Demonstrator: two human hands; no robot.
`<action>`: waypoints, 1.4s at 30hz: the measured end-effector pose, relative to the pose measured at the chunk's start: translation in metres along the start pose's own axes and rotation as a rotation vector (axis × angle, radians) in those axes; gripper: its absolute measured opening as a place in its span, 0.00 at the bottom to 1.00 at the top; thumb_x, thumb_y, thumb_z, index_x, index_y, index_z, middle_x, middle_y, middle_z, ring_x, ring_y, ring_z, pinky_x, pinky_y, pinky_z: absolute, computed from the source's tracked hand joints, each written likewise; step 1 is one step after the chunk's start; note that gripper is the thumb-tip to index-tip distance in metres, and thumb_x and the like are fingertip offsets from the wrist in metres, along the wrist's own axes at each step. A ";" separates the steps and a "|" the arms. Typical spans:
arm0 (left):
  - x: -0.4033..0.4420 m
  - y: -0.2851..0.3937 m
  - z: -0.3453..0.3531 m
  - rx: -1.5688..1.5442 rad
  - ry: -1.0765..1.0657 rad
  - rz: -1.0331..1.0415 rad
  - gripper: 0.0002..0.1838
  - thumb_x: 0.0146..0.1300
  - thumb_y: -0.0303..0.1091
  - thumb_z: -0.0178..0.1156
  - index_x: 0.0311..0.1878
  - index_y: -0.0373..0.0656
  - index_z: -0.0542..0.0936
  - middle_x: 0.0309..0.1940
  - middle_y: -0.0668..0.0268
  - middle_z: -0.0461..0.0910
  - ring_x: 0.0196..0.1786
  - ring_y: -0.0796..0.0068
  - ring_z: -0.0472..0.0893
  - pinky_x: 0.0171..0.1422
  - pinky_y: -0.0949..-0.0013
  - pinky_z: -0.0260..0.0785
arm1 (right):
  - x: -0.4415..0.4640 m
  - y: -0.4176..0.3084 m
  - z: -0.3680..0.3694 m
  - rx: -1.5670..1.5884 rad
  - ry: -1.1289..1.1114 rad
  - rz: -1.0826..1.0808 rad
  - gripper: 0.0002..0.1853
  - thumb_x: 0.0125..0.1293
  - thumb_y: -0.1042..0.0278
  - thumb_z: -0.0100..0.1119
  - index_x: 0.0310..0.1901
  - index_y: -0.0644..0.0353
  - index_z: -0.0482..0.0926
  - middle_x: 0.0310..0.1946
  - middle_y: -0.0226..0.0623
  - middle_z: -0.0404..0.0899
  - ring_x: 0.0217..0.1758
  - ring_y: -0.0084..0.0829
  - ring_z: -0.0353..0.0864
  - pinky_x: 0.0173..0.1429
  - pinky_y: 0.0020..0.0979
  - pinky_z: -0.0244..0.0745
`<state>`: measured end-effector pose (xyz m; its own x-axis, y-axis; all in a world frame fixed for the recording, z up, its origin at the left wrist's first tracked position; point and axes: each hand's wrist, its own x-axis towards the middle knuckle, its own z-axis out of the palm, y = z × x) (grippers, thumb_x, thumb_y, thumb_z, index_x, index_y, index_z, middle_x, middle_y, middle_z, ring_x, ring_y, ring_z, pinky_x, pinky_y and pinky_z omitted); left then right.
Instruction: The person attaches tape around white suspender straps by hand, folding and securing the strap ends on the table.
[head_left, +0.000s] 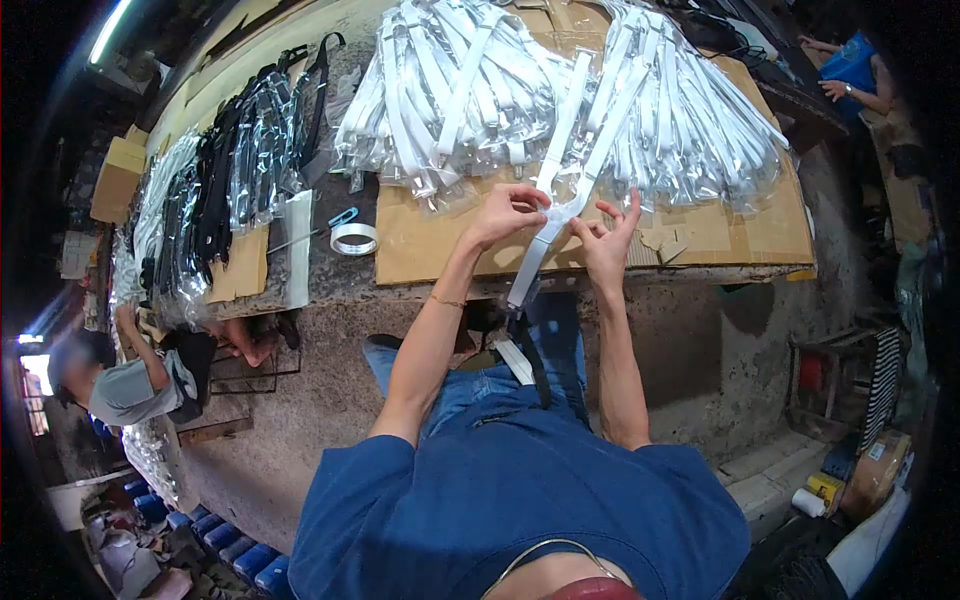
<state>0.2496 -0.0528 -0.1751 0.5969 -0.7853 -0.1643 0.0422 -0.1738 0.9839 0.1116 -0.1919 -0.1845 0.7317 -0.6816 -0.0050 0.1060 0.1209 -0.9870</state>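
A pair of white elastic suspenders is in front of me at the table's edge. Two of its straps run up over the cardboard, and one hangs down toward my lap with a dark clip end. My left hand pinches the joint where the straps meet, from its left side. On the other side, my right hand has thumb and forefinger closed at the edge of the same joint, its other fingers raised. Beyond my hands lie piles of white suspenders in clear plastic bags, and a second fan of bagged white suspenders.
Cardboard covers the tabletop. A tape roll and a blue-handled tool lie left of it, near bagged black straps. A person sits at the left; another person is at the far right. A stool stands right.
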 end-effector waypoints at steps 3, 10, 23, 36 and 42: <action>-0.002 -0.004 0.002 0.015 0.008 0.028 0.13 0.54 0.22 0.68 0.43 0.34 0.82 0.36 0.67 0.82 0.38 0.80 0.81 0.45 0.76 0.74 | 0.000 -0.004 -0.002 0.008 0.043 -0.036 0.55 0.55 0.86 0.65 0.74 0.47 0.36 0.54 0.45 0.63 0.36 0.26 0.81 0.36 0.24 0.78; -0.003 0.000 0.006 -0.008 0.056 0.012 0.13 0.54 0.23 0.68 0.45 0.34 0.82 0.39 0.65 0.83 0.40 0.78 0.82 0.47 0.74 0.75 | -0.024 0.003 0.006 -0.025 0.031 0.036 0.56 0.54 0.86 0.67 0.74 0.49 0.35 0.55 0.48 0.63 0.38 0.29 0.82 0.39 0.25 0.79; -0.007 0.000 0.008 -0.021 0.064 0.037 0.13 0.54 0.25 0.68 0.44 0.34 0.82 0.36 0.65 0.83 0.38 0.79 0.81 0.43 0.76 0.75 | -0.021 0.000 0.015 -0.004 0.044 0.029 0.55 0.54 0.85 0.67 0.74 0.50 0.38 0.55 0.46 0.64 0.38 0.29 0.83 0.40 0.25 0.78; -0.007 0.007 0.007 0.016 0.025 0.033 0.14 0.54 0.27 0.70 0.44 0.35 0.83 0.33 0.66 0.82 0.37 0.81 0.81 0.42 0.78 0.74 | -0.018 -0.002 0.016 0.003 0.104 -0.032 0.56 0.53 0.85 0.68 0.74 0.51 0.37 0.53 0.45 0.63 0.39 0.31 0.83 0.38 0.25 0.78; -0.007 0.008 0.009 0.001 0.040 0.014 0.12 0.54 0.27 0.70 0.41 0.36 0.83 0.31 0.66 0.82 0.34 0.82 0.80 0.38 0.78 0.72 | -0.017 -0.001 0.014 0.030 0.082 -0.034 0.56 0.52 0.86 0.69 0.74 0.51 0.38 0.53 0.45 0.64 0.37 0.30 0.83 0.38 0.24 0.78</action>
<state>0.2389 -0.0542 -0.1671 0.6286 -0.7636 -0.1474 0.0327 -0.1635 0.9860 0.1088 -0.1703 -0.1811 0.6695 -0.7426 0.0143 0.1514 0.1176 -0.9815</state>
